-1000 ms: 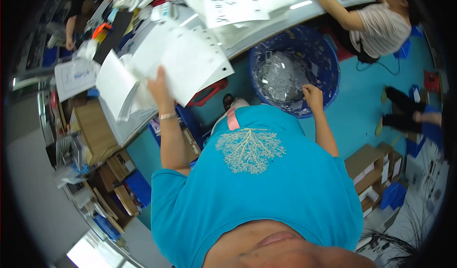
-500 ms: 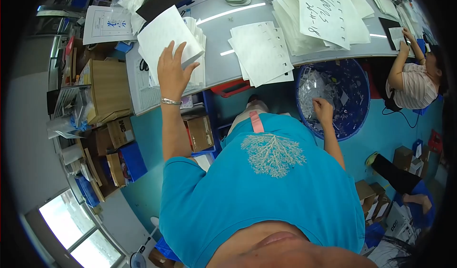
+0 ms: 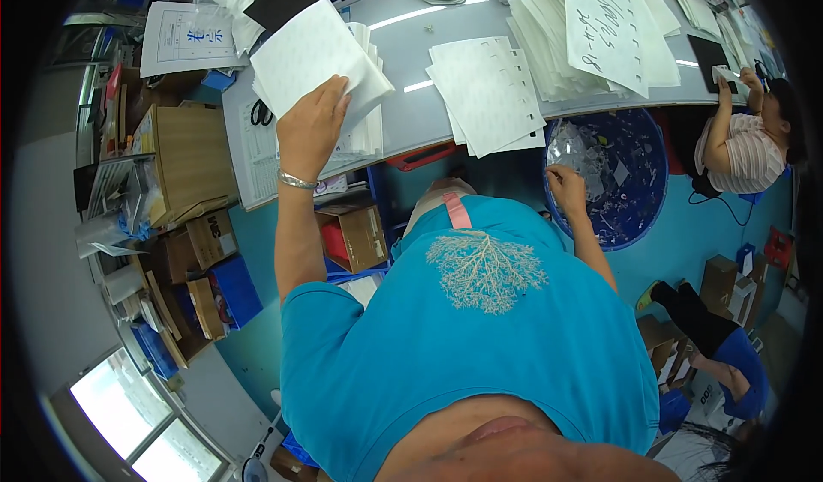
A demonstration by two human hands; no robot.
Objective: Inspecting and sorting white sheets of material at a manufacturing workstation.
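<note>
My left hand (image 3: 313, 128) is closed at the near edge of a thick stack of white paper sheets (image 3: 313, 53), its fingers together along the sheets. This stack lies tilted over another pile of white sheets (image 3: 370, 126) at the left of the table. My right hand (image 3: 567, 191) hangs by the left rim of a blue bin (image 3: 662, 203). Its fingers are bent together in a pinch; whatever they hold, if anything, is too small to see. A few slotted white sheets (image 3: 484, 96) lie mid-table, overhanging the front edge.
At the back right rises a tall stack of sheets (image 3: 591, 36) with handwriting on top. Black scissors (image 3: 261, 113) lie at the left. Clear plastic scraps (image 3: 573, 149) fill part of the bin. A co-worker (image 3: 741, 143) sits at the far right; cardboard boxes (image 3: 356, 238) stand below the table.
My left hand has gone from spread fingers to closed at the stack's edge, and the stack has shifted right. My right hand has moved slightly left toward the bin's rim.
</note>
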